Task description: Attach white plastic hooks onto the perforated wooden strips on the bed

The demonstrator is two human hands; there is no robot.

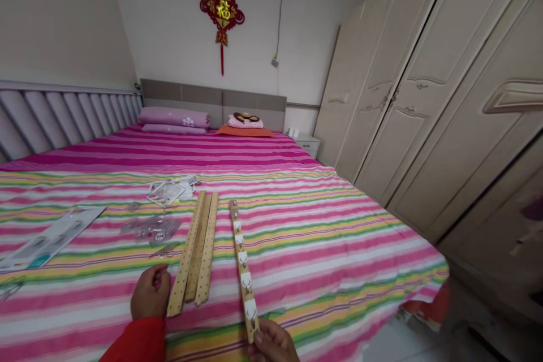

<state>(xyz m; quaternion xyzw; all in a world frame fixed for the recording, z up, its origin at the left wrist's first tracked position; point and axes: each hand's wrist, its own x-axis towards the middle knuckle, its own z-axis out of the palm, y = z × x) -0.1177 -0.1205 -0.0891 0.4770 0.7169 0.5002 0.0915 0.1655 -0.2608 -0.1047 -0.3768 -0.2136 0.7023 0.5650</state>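
On striped cloth (339, 249) | right grip (272, 342) pinching hooked strip (243, 270) | left grip (150, 292) curled, hold unclear | plastic packaging (159, 228), contents indistinct

I can read one gold sign (223, 9), 福, on the red hanging (222, 25) on the wall (165, 28).

You hold a narrow strip of light wood (244, 270) by its near end, in your right hand (274, 342). It points away from you, leaning slightly to the left. Along it stand five white hooks (243, 259) in one row; the far end looks more brownish, its details too small to tell. To the left, near your left hand (150, 292), three wooden strips (197, 254) lie side by side on the striped cloth (322, 249), their far ends close together. The two outer ones show small dark holes.
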